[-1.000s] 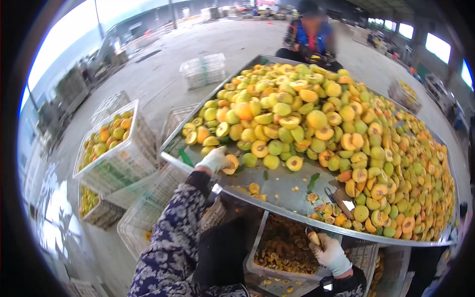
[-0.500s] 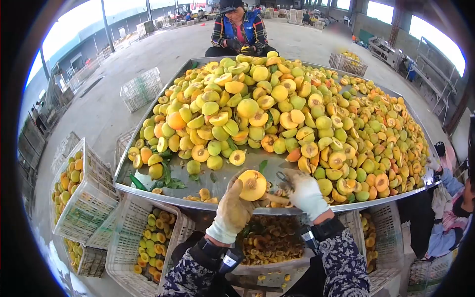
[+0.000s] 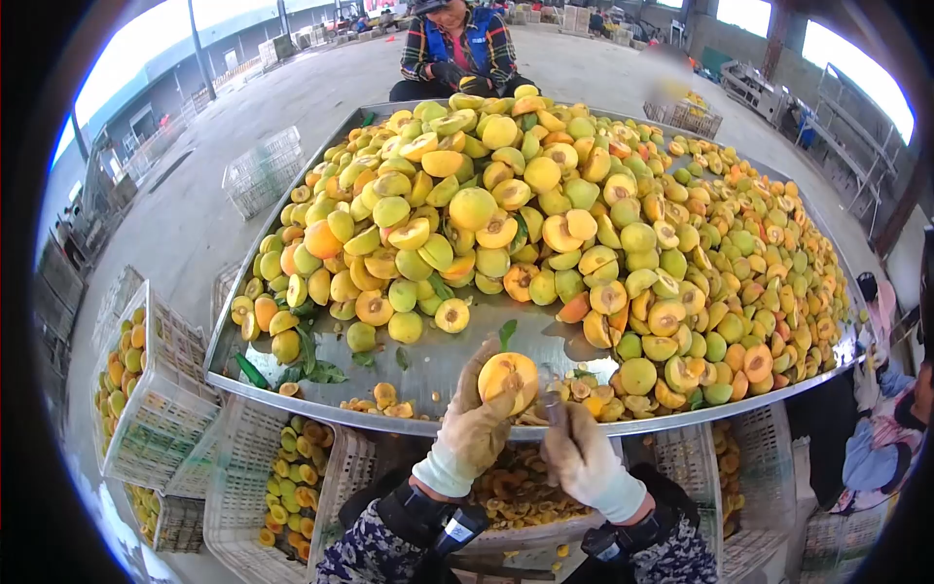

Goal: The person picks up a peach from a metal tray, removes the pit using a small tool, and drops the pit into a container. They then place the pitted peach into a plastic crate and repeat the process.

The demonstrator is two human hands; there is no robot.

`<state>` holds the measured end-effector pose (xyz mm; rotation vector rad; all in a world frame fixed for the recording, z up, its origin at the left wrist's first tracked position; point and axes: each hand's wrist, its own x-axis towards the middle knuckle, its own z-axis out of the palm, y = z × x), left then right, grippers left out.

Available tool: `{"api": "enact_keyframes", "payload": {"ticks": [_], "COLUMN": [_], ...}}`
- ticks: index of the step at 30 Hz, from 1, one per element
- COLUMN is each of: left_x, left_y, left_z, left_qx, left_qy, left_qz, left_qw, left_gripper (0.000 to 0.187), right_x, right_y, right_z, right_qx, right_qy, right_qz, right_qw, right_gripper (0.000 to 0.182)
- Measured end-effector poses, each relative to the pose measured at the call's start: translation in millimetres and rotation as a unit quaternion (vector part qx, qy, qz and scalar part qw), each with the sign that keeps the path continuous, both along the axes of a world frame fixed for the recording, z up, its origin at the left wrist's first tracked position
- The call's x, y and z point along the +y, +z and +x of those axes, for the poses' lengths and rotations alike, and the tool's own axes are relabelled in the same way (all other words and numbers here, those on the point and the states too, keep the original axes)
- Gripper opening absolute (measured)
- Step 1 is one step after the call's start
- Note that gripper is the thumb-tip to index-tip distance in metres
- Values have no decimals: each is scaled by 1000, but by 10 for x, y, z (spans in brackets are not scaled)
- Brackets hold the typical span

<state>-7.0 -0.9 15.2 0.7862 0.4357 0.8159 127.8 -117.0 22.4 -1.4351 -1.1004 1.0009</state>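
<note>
My left hand, in a soiled white glove, grips a halved yellow peach with its cut face and brown centre turned up toward me. Just right of it, my gloved right hand is closed around a small hand tool with a dark upper end, held upright. Both hands are over the near rim of a metal table. Beyond them rises a large heap of peaches, many of them halved. Scraps of fruit lie by the near edge.
Below the rim sits a container of brown-orange pieces. Plastic crates of peaches stand at left, another crate at right. A person in a blue vest sits across the table; another person is at right.
My right hand has drawn down and left, and its tool now points upward instead of toward the peach. My left hand still holds the halved peach, slightly lower. The view has tilted down slightly.
</note>
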Motion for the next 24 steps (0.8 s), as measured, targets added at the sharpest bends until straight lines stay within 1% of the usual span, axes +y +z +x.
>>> {"api": "enact_keyframes", "payload": {"ticks": [1, 3, 5, 8, 10, 13, 14, 16, 17, 18, 19, 20, 21, 22, 23, 24], "left_x": [-1, -13, -33, -52, -59, -98, -101, -119, -130, -137, -129, -113, -116, -117, -88, -56], "left_y": [-20, -67, -93, -91, -75, -105, -140, -155, -145, -137, -164, -214, -236, -236, -181, -140], "left_z": [4, 33, 83, 127, 158, 197, 209, 217, 227, 233, 237, 237, 227, 197, 166, 139], "left_qx": [7, -48, -54, -68, -75, -63, -38, -12, -7, -3, -3, 24, 52, 54, 92, 129], "left_qy": [-4, -20, -17, -10, -10, -6, -1, 5, 12, 20, 20, 39, 60, 62, 54, 46], "left_qz": [0, -46, -39, -40, -48, -41, -24, -6, 45, 96, 95, 165, 232, 229, 242, 254], "left_qw": [1000, 998, 998, 997, 996, 997, 999, 1000, 999, 995, 995, 985, 969, 970, 964, 958], "left_gripper": [59, 61, 61, 61, 62, 60, 59, 58, 56, 55, 55, 55, 55, 55, 54, 53], "right_x": [44, 59, 69, 64, 59, 29, 10, 8, -23, -48, -59, -57, -54, -46, -28, -13], "right_y": [-107, -155, -208, -213, -18, -35, -99, -234, -234, -161, -117, -119, -123, -118, -35, 112], "right_z": [-12, 19, 68, 85, 57, 68, 64, 43, 26, 1, -8, -1, 22, 44, 61, 84], "right_qx": [-33, -40, -50, -57, -158, -176, -174, -104, -103, -48, 6, 6, -26, -57, -55, -85], "right_qy": [13, 24, 36, 44, 34, 24, 22, 36, 35, 30, 26, 26, 33, 41, 43, 60], "right_qz": [27, 11, -5, 19, 64, 56, 53, 62, 61, 36, 10, 8, 16, 23, 21, 13], "right_qw": [999, 999, 998, 997, 985, 983, 983, 992, 992, 998, 1000, 1000, 999, 997, 997, 994], "right_gripper": [21, 21, 22, 21, 20, 19, 19, 19, 19, 20, 20, 20, 21, 22, 22, 22]}}
